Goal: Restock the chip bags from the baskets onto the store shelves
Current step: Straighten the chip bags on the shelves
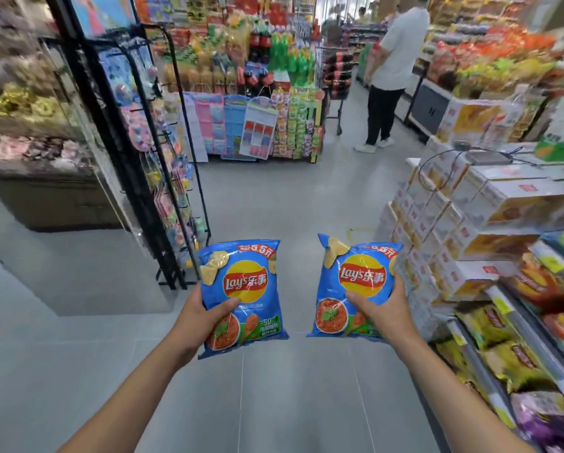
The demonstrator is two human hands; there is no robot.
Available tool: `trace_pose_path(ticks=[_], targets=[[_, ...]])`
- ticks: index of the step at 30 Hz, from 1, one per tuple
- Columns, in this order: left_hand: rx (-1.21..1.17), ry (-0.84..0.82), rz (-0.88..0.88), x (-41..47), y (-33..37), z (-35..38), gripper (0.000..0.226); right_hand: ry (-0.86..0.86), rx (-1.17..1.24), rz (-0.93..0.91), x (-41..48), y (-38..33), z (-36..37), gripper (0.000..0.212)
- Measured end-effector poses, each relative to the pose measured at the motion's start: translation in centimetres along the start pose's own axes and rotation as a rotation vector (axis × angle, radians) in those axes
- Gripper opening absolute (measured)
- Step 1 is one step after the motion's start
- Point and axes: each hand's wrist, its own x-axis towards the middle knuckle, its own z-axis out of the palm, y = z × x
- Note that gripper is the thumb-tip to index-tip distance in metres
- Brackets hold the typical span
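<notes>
The left grip (205, 317) is curling round the lower part of the left chip bag (241, 282), its thumb lying across the front; the right grip (380, 312) is holding the right chip bag (359, 276) the same way, thumb on the front and fingers behind. Both blue bags are hanging upright in the air over the grey floor (274, 403), side by side but apart, neither touching a shelf. No basket is showing in view, so the step in hand is, by my reading, the carry from basket to shelf.

Just to the right, the store shelves (516, 325) are standing packed with yellow, red and purple bags; no matching blue row is showing among them. The next move is therefore calling for finding the proper slot, turning toward it, and sliding each bag in face-out without crushing it.

Beyond, stacked white cartons (470, 204) are rising beside the shelves; a black wire rack (176, 178) is standing at left; farther off, a person in a white shirt (395, 60) is standing in the aisle.
</notes>
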Motion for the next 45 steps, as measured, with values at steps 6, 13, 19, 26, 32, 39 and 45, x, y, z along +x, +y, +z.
trace_pose_path(ticks=[6, 13, 19, 26, 32, 39, 45], targets=[[0.052, -0.16, 0.016, 9.0, 2.7, 6.0, 0.047, 0.192, 0.017, 0.009, 4.9, -0.7, -4.4, 0.074], [0.13, -0.482, 0.042, 15.5, 4.2, 21.4, 0.045, 0.436, 0.022, 0.051, 7.1, 0.6, -15.8, 0.08], [0.182, -0.758, 0.094, 16.9, 5.6, 37.1, 0.047, 0.665, 0.053, 0.08, 6.0, 1.5, -27.1, 0.08], [0.173, -0.987, 0.173, 16.5, 7.3, 51.1, 0.058, 0.847, 0.027, 0.066, 3.5, 0.9, -36.5, 0.076], [0.167, -1.135, 0.25, 15.5, 10.1, 59.3, 0.047, 0.981, -0.035, 0.005, 2.3, -1.5, -41.5, 0.082], [0.089, -1.244, 0.249, 16.3, 13.8, 66.2, 0.046, 1.062, -0.057, -0.027, 3.6, -4.7, -45.5, 0.087], [0.079, -1.359, 0.285, 19.7, 16.1, 71.4, 0.047, 1.158, -0.048, 0.063, 7.6, -6.9, -48.9, 0.087]])
